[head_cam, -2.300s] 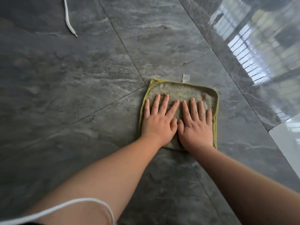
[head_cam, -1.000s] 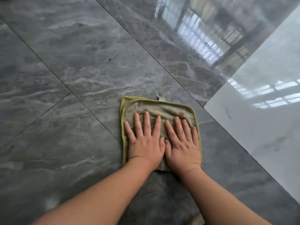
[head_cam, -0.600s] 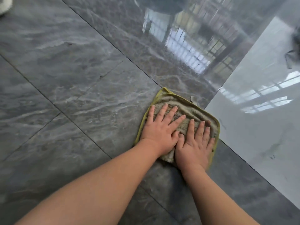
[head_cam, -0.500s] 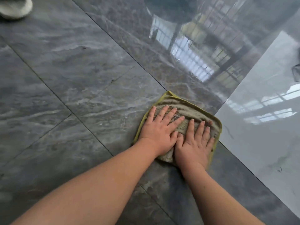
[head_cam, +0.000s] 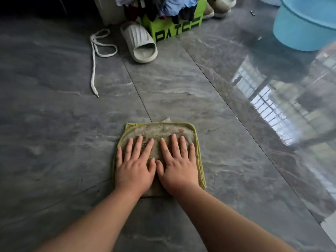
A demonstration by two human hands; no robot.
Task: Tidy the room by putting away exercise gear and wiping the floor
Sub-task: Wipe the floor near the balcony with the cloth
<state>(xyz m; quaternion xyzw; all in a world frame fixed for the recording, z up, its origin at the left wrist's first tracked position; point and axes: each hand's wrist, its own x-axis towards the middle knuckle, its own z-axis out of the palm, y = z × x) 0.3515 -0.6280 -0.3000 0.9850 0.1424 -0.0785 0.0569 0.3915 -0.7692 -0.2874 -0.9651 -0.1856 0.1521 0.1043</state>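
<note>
A folded grey-brown cloth with a yellow-green hem (head_cam: 158, 130) lies flat on the dark grey marbled floor tiles (head_cam: 54, 142). My left hand (head_cam: 135, 167) presses on its left half with fingers straight and spread. Beside it, thumbs almost touching, my right hand (head_cam: 177, 165) presses flat on the right half. Both palms cover the near part of the cloth. The far edge and a small white label at the back stay visible.
A white shoelace (head_cam: 94, 57) trails on the floor at the far left. A pale slipper (head_cam: 140, 43) lies beside a green box (head_cam: 172, 26) piled with clothes. More slippers (head_cam: 218, 6) sit behind it. A light blue plastic basin (head_cam: 305, 26) stands at the far right.
The cloth and both hands have swung from the shiny tile edge on the right back to the left and forward. The view has tilted up, so the slipper, box and basin now show.
</note>
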